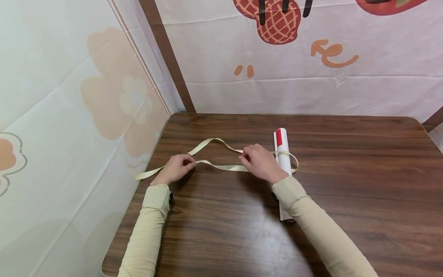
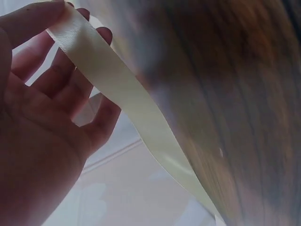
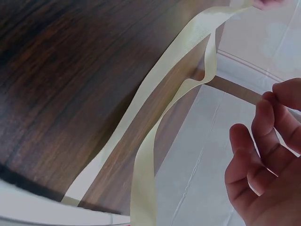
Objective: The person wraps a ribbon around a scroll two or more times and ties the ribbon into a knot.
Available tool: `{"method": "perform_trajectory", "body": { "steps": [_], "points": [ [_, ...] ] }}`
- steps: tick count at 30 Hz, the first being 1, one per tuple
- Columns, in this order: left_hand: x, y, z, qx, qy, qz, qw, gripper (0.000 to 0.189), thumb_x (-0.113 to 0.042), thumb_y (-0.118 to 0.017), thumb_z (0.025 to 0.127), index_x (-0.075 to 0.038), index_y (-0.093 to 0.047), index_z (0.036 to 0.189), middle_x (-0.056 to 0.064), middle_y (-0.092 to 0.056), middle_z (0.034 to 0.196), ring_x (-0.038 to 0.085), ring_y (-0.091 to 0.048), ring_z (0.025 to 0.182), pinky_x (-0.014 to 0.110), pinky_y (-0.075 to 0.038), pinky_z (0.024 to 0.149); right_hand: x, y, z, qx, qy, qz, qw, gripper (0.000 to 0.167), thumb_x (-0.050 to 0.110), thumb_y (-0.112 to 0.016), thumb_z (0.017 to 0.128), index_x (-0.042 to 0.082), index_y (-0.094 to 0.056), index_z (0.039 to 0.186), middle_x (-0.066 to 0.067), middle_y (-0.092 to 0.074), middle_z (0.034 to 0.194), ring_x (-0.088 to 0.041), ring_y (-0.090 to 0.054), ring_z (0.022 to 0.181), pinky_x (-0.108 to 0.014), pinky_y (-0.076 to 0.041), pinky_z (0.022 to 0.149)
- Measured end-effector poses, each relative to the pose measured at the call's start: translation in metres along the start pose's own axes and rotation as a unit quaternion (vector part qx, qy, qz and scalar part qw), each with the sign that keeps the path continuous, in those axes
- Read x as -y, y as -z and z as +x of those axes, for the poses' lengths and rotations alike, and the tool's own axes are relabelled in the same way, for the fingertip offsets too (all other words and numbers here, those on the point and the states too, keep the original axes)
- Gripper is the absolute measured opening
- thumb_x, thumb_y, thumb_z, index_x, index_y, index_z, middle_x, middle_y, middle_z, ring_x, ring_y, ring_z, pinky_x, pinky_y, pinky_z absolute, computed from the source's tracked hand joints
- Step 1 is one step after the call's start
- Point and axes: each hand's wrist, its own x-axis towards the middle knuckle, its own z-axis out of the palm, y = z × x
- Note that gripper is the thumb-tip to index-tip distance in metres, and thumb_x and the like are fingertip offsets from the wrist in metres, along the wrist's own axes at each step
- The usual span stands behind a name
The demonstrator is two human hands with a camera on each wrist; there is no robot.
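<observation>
My left hand [image 1: 176, 168] pinches a long cream ribbon [image 2: 127, 99] between thumb and fingers, over the left part of the table. From there one strand runs to the right, and a short tail lies past the wrist on the left. My right hand [image 1: 260, 161] hovers beside the ribbon with loosely bent fingers [image 3: 263, 117], thumb and index tips close together. Nothing shows between them, and both ribbon strands pass clear of them in the right wrist view. A white paper roll [image 1: 284, 156] with a red patch lies under the ribbon's looped right end, partly hidden by my right forearm.
The brown wood-grain table [image 1: 363, 173] has rounded corners and extends far to the right. Printed white cloth [image 1: 214, 46] hangs behind the back edge, and another flowered sheet [image 1: 69, 77] hangs along the left side.
</observation>
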Motion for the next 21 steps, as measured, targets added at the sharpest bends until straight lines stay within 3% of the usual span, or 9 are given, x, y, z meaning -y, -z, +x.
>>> {"method": "perform_trajectory", "body": {
  "steps": [9,17,21],
  "points": [
    [-0.024,0.006,0.004,-0.010,-0.013,-0.091,0.9957,0.020,-0.022,-0.062,0.094,-0.006,-0.071,0.100,0.008,-0.069,0.090,0.018,-0.056,0.079,0.030,-0.045,0.072,-0.003,0.004,-0.006,-0.026,0.029,0.001,0.9992,0.010,0.018,-0.061,0.091,0.011,-0.069,0.090,-0.006,-0.062,0.097,-0.025,-0.055,0.090,-0.035,-0.048,0.081],
    [-0.060,0.006,0.012,-0.004,-0.049,-0.112,0.9925,0.017,-0.020,-0.063,0.093,-0.006,-0.071,0.098,0.008,-0.066,0.083,0.016,-0.054,0.075,0.028,-0.043,0.069,0.002,0.010,-0.007,-0.066,0.082,0.035,0.9939,0.007,0.016,-0.064,0.090,0.010,-0.067,0.093,-0.006,-0.061,0.106,-0.025,-0.053,0.097,-0.035,-0.047,0.085],
    [-0.076,0.002,0.017,0.001,-0.074,-0.110,0.9911,0.015,-0.020,-0.064,0.093,-0.007,-0.072,0.094,0.002,-0.063,0.076,0.014,-0.052,0.071,0.026,-0.042,0.066,0.009,0.013,-0.008,-0.068,0.091,0.054,0.9921,0.019,0.020,-0.066,0.089,0.008,-0.063,0.104,-0.008,-0.062,0.108,-0.025,-0.056,0.100,-0.036,-0.048,0.088]
  ]
}}
